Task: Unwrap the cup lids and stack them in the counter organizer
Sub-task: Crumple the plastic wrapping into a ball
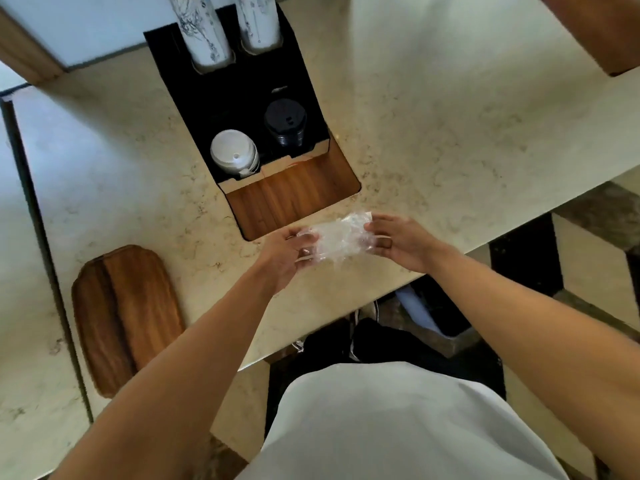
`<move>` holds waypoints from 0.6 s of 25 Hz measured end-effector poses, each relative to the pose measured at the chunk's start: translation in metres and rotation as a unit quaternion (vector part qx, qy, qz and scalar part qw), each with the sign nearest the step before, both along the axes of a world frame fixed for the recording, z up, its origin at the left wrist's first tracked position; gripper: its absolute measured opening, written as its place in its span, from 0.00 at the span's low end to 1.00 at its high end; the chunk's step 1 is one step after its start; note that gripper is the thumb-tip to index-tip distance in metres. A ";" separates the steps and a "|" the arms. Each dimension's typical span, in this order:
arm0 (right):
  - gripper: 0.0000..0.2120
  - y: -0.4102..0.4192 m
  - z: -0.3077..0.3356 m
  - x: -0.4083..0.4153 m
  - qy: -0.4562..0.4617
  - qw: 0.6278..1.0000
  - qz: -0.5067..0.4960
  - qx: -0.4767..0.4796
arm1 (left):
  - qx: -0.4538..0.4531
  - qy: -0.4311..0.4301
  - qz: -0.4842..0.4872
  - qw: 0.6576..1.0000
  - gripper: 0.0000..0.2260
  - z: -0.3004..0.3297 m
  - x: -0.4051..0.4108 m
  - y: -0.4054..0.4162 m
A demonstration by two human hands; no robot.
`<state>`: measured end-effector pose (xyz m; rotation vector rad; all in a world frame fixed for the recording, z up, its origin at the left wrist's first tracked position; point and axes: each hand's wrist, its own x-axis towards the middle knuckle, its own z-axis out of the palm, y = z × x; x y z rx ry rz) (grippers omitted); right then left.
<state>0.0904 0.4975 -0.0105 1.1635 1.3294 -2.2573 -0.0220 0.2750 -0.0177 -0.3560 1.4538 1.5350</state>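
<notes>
One view only, worn on the person's head, and it looks steeply down and forward over the chest. A wide lens bends the bench (pixel 433 109) edges outward. Both forearms run up from the bottom corners into the middle of the frame, with the left hand (pixel 287 256) and right hand (pixel 398 242) meeting close below the lens, near centre. The organizer (pixel 256 109) sits further off, toward the top, its far end cropped by the upper edge. The wooden tray (pixel 124 313) lies low left. Floor shows at the lower right, beyond the bench edge.
</notes>
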 end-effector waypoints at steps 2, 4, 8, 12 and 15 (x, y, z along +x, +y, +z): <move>0.22 0.009 -0.003 0.023 -0.002 0.999 -0.042 -0.008 | 0.008 0.000 -0.023 1.000 0.20 0.000 0.006 0.017; 0.27 0.016 -0.006 0.042 0.006 0.997 -0.068 -0.019 | 0.008 0.001 -0.035 0.999 0.22 0.003 0.013 0.030; 0.23 0.037 -0.014 0.082 0.010 0.992 -0.125 -0.021 | 0.003 -0.023 -0.058 0.998 0.24 0.009 0.041 0.062; 0.15 0.066 -0.018 0.124 0.023 0.984 -0.173 -0.031 | -0.006 -0.025 -0.073 0.997 0.19 0.017 0.073 0.103; 0.14 0.095 -0.017 0.162 0.037 0.980 -0.193 -0.024 | -0.026 -0.018 -0.107 0.994 0.18 0.023 0.104 0.141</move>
